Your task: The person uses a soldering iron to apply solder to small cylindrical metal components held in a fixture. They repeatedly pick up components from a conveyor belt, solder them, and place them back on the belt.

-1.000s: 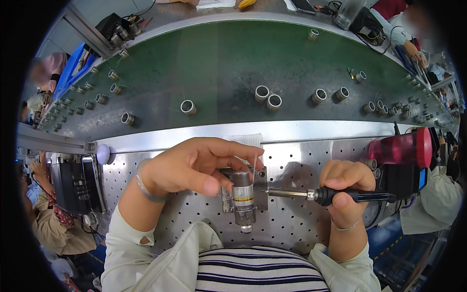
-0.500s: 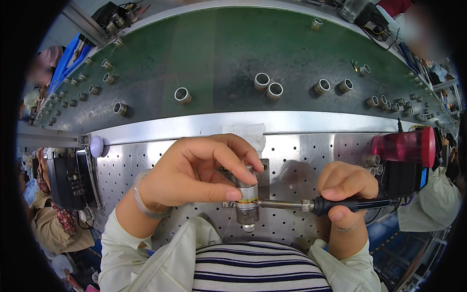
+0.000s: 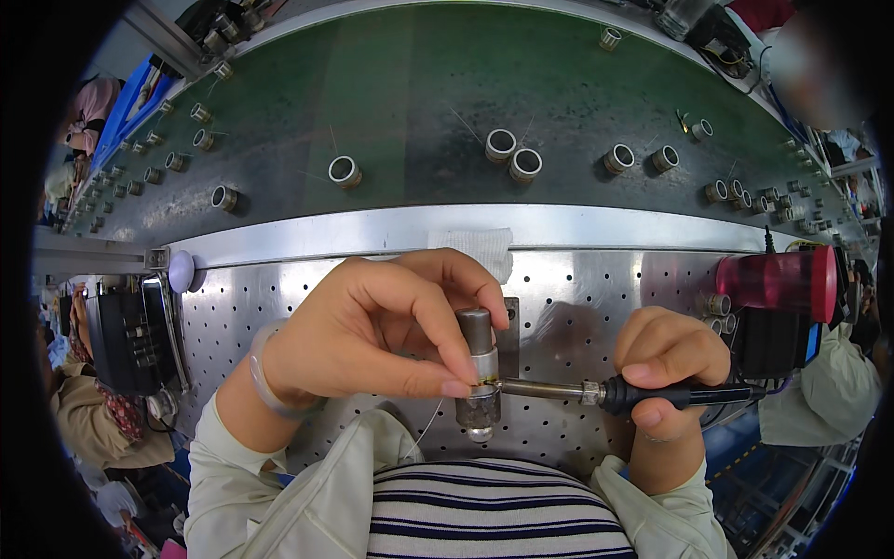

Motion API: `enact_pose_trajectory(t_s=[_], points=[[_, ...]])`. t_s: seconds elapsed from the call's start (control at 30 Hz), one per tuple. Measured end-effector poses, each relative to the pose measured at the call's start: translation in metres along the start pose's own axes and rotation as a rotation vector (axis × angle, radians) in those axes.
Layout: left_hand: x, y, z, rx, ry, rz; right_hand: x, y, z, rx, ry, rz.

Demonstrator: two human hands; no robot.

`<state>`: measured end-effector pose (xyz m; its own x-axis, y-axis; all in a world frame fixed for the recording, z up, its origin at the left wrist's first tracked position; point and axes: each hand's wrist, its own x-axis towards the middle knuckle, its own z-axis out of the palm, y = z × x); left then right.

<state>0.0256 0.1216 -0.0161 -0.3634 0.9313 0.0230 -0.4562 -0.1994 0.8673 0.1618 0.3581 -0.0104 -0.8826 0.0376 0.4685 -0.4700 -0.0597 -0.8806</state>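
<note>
My left hand (image 3: 368, 326) is closed at a metal cylinder (image 3: 484, 361), with thumb and index finger pressed at its coloured middle band. The cylinder has a dark upper part, a bright ring and a rounded silver end toward me. From beside my left thumb a thin wire (image 3: 428, 429) trails down toward my body. My right hand (image 3: 672, 359) grips a soldering iron (image 3: 549, 390) by its black handle. Its metal tip touches, or nearly touches, the right side of the cylinder at the band. Behind the cylinder a metal fixture (image 3: 511, 321) partly shows.
Under my hands lies a perforated metal worktop (image 3: 577, 279). Beyond a metal rail (image 3: 372, 239), a green belt (image 3: 419, 84) carries several small metal cylinders, some with thin wires. A folded white cloth (image 3: 475, 244) rests at the rail. A pink container (image 3: 778, 284) stands right, a black device (image 3: 121, 340) left.
My left fingers have shifted on the cylinder, and its dark upper part now shows. The iron stays against the band. The whole view has moved slightly.
</note>
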Motion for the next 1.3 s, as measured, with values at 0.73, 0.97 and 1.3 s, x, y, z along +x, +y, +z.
enact_pose_trajectory(t_s=[0.73, 0.97, 1.3], points=[[0.004, -0.006, 0.002, 0.014, 0.071, 0.057, 0.002, 0.0, -0.005, -0.058, -0.081, -0.056], [0.002, -0.003, 0.001, 0.006, 0.057, 0.038, 0.005, -0.002, -0.004, -0.101, -0.097, -0.068], [0.004, 0.008, 0.002, -0.102, 0.032, -0.209, 0.006, -0.002, -0.004, -0.136, -0.101, -0.095]])
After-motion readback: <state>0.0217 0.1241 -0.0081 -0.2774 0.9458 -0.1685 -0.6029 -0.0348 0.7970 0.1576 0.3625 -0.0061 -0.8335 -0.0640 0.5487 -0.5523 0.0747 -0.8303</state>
